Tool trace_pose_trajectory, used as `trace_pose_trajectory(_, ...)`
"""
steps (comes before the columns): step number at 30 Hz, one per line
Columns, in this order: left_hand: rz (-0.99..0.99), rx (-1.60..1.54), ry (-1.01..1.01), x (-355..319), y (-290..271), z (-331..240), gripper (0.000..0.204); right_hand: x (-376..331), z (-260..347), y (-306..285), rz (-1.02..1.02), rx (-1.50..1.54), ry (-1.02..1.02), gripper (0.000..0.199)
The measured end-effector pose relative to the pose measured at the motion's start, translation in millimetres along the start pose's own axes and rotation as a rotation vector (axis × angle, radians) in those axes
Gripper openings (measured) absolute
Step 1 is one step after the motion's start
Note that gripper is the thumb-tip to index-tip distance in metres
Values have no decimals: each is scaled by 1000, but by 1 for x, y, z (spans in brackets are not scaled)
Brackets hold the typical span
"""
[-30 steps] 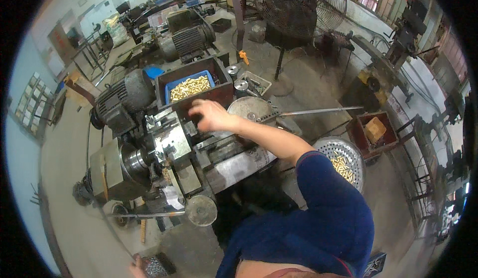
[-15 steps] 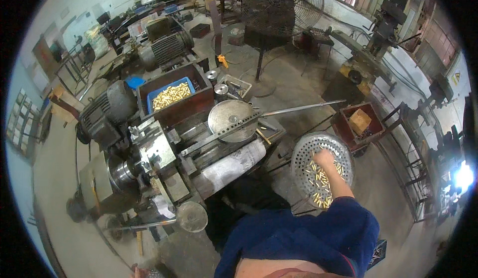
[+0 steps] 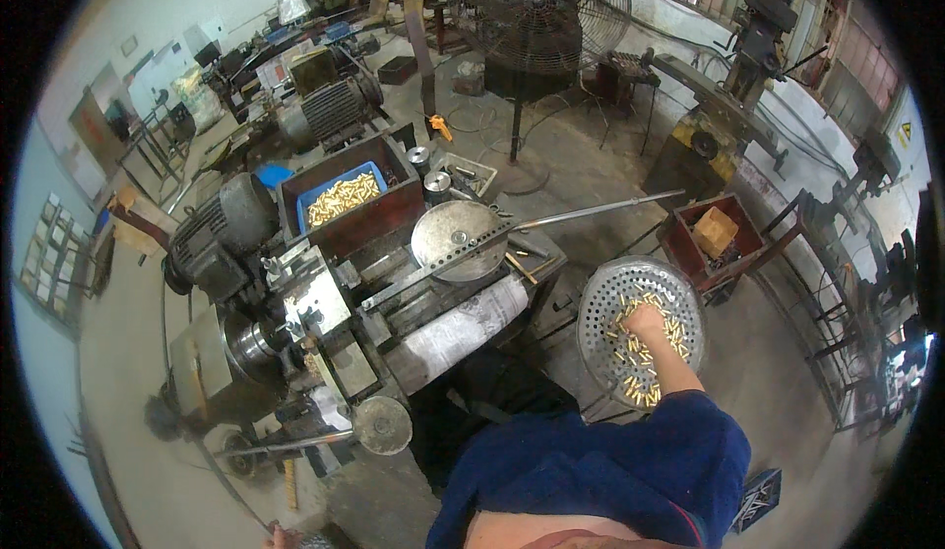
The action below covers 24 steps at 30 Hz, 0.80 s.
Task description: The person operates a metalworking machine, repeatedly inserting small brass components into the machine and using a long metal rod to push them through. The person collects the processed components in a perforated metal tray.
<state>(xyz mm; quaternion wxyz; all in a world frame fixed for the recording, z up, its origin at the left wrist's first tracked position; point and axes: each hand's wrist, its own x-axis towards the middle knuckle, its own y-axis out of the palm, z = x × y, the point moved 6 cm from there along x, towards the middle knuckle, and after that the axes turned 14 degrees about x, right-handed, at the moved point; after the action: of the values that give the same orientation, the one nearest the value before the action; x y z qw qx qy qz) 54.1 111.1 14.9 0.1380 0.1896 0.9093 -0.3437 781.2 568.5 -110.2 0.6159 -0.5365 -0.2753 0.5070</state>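
Note:
My right hand (image 3: 646, 322) reaches down into a round perforated metal tray (image 3: 598, 342) on the right, among many small brass pieces (image 3: 645, 392). Its fingers look curled downward, and whatever they hold is hidden under the hand. At the bottom left edge, only a small part of my left hand (image 3: 281, 537) shows, close to the end of a thin dark line or rod; its fingers are mostly cut off. Left of the tray stands a machine with a grey disc (image 3: 459, 241) and a long perforated lever (image 3: 591, 212).
More brass pieces fill a blue tray (image 3: 343, 198) inside a dark red box (image 3: 394, 216) behind the machine. A red bin (image 3: 753, 246) holding a tan block (image 3: 715, 233) stands beyond the round tray. A large fan (image 3: 536, 18) stands at the back.
My right hand has moved slightly nearer within the round tray, staying among the brass pieces. The whole view has shifted a little. My left hand remains at the bottom edge.

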Motion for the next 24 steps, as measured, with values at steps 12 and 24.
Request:
trace_pose_trajectory(12,245,-42,775,-83,135,-220,23,-178,357,-39,627,1146,-1527,29)
trace_pose_trajectory(24,742,-572,517,-114,255,-210,17,-280,396,-69,453,1234,-1752,15)
